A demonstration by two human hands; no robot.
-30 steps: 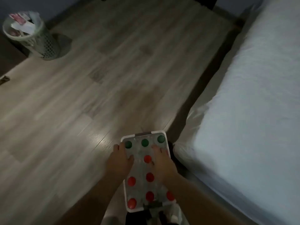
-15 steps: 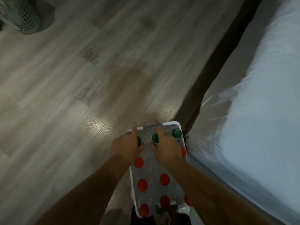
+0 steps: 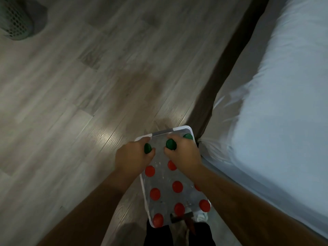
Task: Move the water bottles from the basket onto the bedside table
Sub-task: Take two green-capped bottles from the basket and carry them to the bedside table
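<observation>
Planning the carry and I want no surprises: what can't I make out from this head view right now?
All in the head view.
Bedside table: outside the frame altogether.
Bottle bodies in the basket: the straight-down angle shows only caps.
Necks of the left green-capped bottle and middle green-capped bottle: covered by the left hand and right hand gripping them.
Third green-capped bottle: partly behind the right hand.
Mesh bin: cut by the top-left edge.

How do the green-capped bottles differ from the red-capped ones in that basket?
The green-capped bottles stand in the far row of the basket; the red-capped bottles fill the nearer rows. Three green caps show, but more red ones. The left hand and the right hand each grip a green-capped bottle, while no red-capped one is held. All stand upright, caps up, in the same white basket.
</observation>
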